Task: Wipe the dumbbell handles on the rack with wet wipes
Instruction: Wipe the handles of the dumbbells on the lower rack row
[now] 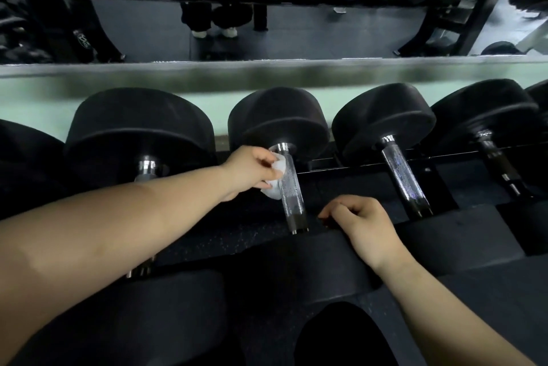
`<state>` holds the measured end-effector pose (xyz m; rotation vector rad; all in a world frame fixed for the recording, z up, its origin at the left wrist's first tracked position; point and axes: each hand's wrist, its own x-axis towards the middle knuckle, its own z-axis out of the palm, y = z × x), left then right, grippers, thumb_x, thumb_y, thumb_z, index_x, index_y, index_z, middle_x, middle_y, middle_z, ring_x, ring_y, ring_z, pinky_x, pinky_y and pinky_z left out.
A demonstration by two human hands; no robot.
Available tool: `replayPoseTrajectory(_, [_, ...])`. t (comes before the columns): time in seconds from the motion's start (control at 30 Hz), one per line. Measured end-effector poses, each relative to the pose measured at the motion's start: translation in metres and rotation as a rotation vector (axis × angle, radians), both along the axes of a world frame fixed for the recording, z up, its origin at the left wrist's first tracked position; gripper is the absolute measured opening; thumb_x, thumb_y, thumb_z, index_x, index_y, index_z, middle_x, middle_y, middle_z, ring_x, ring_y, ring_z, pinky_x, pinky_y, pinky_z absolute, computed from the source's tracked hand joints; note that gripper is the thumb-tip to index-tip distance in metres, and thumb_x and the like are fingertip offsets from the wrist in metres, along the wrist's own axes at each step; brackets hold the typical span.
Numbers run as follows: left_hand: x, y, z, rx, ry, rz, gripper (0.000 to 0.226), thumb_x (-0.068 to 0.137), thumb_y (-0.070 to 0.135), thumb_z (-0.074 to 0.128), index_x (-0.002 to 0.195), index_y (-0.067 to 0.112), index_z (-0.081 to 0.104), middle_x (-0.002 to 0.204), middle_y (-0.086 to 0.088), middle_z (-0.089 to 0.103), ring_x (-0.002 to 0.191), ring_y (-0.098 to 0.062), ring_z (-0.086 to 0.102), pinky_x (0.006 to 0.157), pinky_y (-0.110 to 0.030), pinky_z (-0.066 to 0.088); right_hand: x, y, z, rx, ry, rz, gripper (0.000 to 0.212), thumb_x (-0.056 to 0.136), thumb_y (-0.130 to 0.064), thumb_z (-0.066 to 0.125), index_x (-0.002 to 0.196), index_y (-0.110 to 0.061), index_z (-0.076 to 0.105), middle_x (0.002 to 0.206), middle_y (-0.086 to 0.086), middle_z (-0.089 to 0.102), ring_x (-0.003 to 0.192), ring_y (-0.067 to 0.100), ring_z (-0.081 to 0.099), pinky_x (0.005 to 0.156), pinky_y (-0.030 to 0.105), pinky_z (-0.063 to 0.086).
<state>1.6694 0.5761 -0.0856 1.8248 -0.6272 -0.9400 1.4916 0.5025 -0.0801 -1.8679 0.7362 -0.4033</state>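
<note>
We're pinching a crumpled white wet wipe (pixel 274 184) in our left hand (pixel 249 170), fingers bunched round it, and pressing it against the upper part of a knurled metal handle (pixel 292 187) just to that hand's right. That handle belongs to the dumbbell (pixel 278 116) sitting in the rack (pixel 341 162), its big black head lying just past our knuckles. Our right hand (pixel 361 223) is resting near the handle's lower end, on the dumbbell's near black weight, with its fingers loosely curled and holding nothing. The rack is also carrying one more dumbbell (pixel 139 128) under our left forearm and another (pixel 382 116) beyond our right hand, all lying side by side.
</note>
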Motion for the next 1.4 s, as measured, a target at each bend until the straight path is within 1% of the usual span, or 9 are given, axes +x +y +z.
replayPoseTrajectory(0.2, [-0.024, 0.015, -0.01, 0.152, -0.238, -0.245, 0.019, 0.073, -0.001, 0.07, 0.091, 0.004, 0.069, 0.063, 0.01, 0.052, 0.058, 0.0, 0.046, 0.053, -0.003, 0.038, 0.001, 0.0, -0.001, 0.001, 0.006, 0.014, 0.04, 0.078, -0.001, 0.05, 0.045, -0.023, 0.06, 0.047, -0.016, 0.06, 0.055, -0.007, 0.053, 0.056, 0.004, 0.037])
replayPoseTrajectory(0.37, [-0.008, -0.001, -0.001, 0.002, -0.253, 0.012, 0.02, 0.077, -0.002, 0.066, 0.097, -0.002, 0.068, 0.065, 0.008, 0.052, 0.064, -0.012, 0.052, 0.078, -0.032, 0.05, 0.001, 0.0, -0.002, -0.011, 0.003, 0.014, 0.043, 0.078, -0.001, 0.05, 0.042, -0.024, 0.059, 0.048, -0.016, 0.061, 0.054, -0.008, 0.052, 0.055, 0.004, 0.037])
replayPoseTrajectory(0.5, [-0.019, 0.007, -0.003, 0.064, -0.366, -0.221, 0.019, 0.077, 0.009, 0.07, 0.095, 0.005, 0.071, 0.064, 0.015, 0.052, 0.062, 0.001, 0.047, 0.066, -0.011, 0.04, 0.001, -0.001, -0.002, -0.015, 0.008, 0.009, 0.042, 0.078, -0.001, 0.05, 0.043, -0.024, 0.059, 0.048, -0.015, 0.061, 0.055, -0.007, 0.053, 0.056, 0.004, 0.038])
replayPoseTrajectory(0.67, [-0.029, 0.013, -0.008, 0.112, -0.5, -0.45, 0.015, 0.08, 0.005, 0.065, 0.092, 0.006, 0.073, 0.077, 0.006, 0.059, 0.075, -0.008, 0.054, 0.063, -0.008, 0.037, 0.001, 0.0, -0.002, -0.022, 0.009, 0.01, 0.042, 0.078, -0.001, 0.051, 0.043, -0.023, 0.059, 0.048, -0.014, 0.06, 0.054, -0.006, 0.052, 0.055, 0.005, 0.037])
replayPoseTrajectory(0.87, [-0.012, 0.008, -0.014, -0.006, -0.47, -0.008, 0.018, 0.08, 0.005, 0.066, 0.097, 0.005, 0.071, 0.089, -0.006, 0.065, 0.079, -0.01, 0.054, 0.065, -0.009, 0.037, 0.0, 0.0, -0.004, -0.045, 0.003, -0.004, 0.044, 0.078, -0.001, 0.051, 0.041, -0.024, 0.057, 0.047, -0.015, 0.059, 0.054, -0.007, 0.051, 0.055, 0.006, 0.037])
replayPoseTrajectory(1.03, [-0.032, 0.018, -0.016, -0.053, -0.6, -0.48, 0.019, 0.077, -0.005, 0.062, 0.087, 0.005, 0.074, 0.074, 0.015, 0.052, 0.067, 0.009, 0.05, 0.068, 0.003, 0.032, 0.0, -0.001, -0.004, -0.049, -0.004, -0.002, 0.044, 0.077, 0.0, 0.051, 0.04, -0.024, 0.056, 0.046, -0.015, 0.058, 0.053, -0.006, 0.051, 0.053, 0.006, 0.036])
replayPoseTrajectory(1.17, [-0.023, 0.016, -0.013, 0.011, -0.344, -0.311, 0.011, 0.081, -0.003, 0.061, 0.09, -0.002, 0.067, 0.072, 0.006, 0.054, 0.068, 0.001, 0.05, 0.069, -0.011, 0.041, -0.001, -0.001, -0.005, -0.078, 0.001, -0.001, 0.043, 0.078, -0.002, 0.052, 0.041, -0.025, 0.056, 0.047, -0.015, 0.058, 0.054, -0.006, 0.051, 0.055, 0.008, 0.037])
replayPoseTrajectory(1.3, [-0.004, 0.024, -0.006, 0.059, 0.316, 0.209, 0.026, 0.093, -0.006, 0.035, 0.075, 0.011, 0.043, 0.079, -0.007, 0.046, 0.071, -0.022, 0.053, 0.074, -0.041, 0.051, -0.002, 0.0, -0.004, -0.097, 0.008, -0.006, 0.042, 0.078, -0.003, 0.052, 0.043, -0.026, 0.056, 0.048, -0.016, 0.059, 0.056, -0.005, 0.052, 0.055, 0.006, 0.038])
replayPoseTrajectory(1.4, [0.004, 0.024, -0.006, 0.018, 0.392, 0.262, 0.028, 0.094, -0.008, 0.03, 0.079, 0.011, 0.044, 0.086, -0.008, 0.049, 0.073, -0.022, 0.055, 0.073, -0.044, 0.05, -0.002, 0.0, -0.002, -0.104, 0.011, -0.012, 0.04, 0.078, -0.004, 0.051, 0.044, -0.025, 0.056, 0.047, -0.017, 0.058, 0.056, -0.006, 0.052, 0.055, 0.006, 0.037])
